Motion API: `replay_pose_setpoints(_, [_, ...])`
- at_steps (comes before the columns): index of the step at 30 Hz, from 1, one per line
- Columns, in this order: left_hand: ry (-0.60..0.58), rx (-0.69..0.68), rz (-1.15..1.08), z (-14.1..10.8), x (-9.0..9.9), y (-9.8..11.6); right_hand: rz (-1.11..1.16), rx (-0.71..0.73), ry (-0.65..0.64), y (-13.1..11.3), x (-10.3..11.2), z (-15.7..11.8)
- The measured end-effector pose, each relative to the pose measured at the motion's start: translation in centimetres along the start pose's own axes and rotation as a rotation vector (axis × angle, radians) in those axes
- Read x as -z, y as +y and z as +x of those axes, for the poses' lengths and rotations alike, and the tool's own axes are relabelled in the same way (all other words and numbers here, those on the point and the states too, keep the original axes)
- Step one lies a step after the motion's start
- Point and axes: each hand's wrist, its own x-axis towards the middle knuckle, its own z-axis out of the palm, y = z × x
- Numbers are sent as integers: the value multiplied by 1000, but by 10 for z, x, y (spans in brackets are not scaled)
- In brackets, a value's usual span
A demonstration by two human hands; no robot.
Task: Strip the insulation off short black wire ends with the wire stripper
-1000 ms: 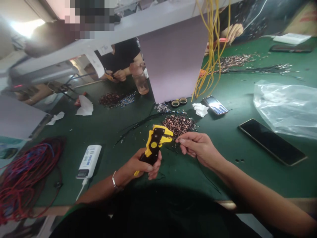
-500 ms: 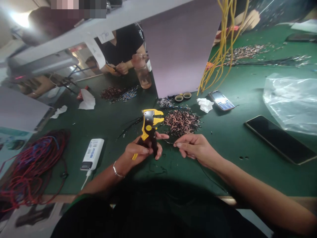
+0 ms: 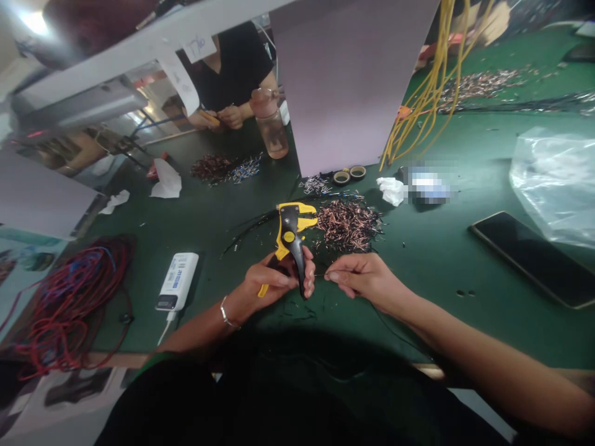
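Work at a green surface (image 3: 204, 217), viewed from the worker's head, left to right. Near left: a tangled bundle of red and blue wire (image 3: 69, 303) and a white power bank (image 3: 176, 282). Centre: the left hand (image 3: 274, 282) curls its fingers (image 3: 288, 282) firmly around the handles of a yellow-and-black wire stripper (image 3: 292, 232), which stands upright with its head toward the far side. The right hand (image 3: 365, 275) pinches a thin dark wire (image 3: 320, 275) between thumb and forefinger, its tip just beside the stripper's handle; the hands have drawn closer together within the last moment. Just far of them lies a pile of copper-ended wire pieces (image 3: 348, 226). Right: a crumpled white tissue (image 3: 390, 191), a black smartphone (image 3: 534, 257) and a clear plastic bag (image 3: 555, 186)
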Motion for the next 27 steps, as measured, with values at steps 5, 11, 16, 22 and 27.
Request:
replay_pose_setpoints(5, [-2,6,16,-2,-4,3,17,9,36,0,4,0])
replay_pose_setpoints(11, [6,-82,84,-3,4,10,90,24,169,-4,15,3])
replay_pose_setpoints(16, [-4,-116,205,-1,15,8,53,52,240,-8,16,3])
replay_pose_setpoints(22, [-22,-49,195,0,25,1,89,94,263,-7,19,2])
replay_pose_setpoints(27, [-55,-33,179,0,25,-2,102,125,259,-5,17,3])
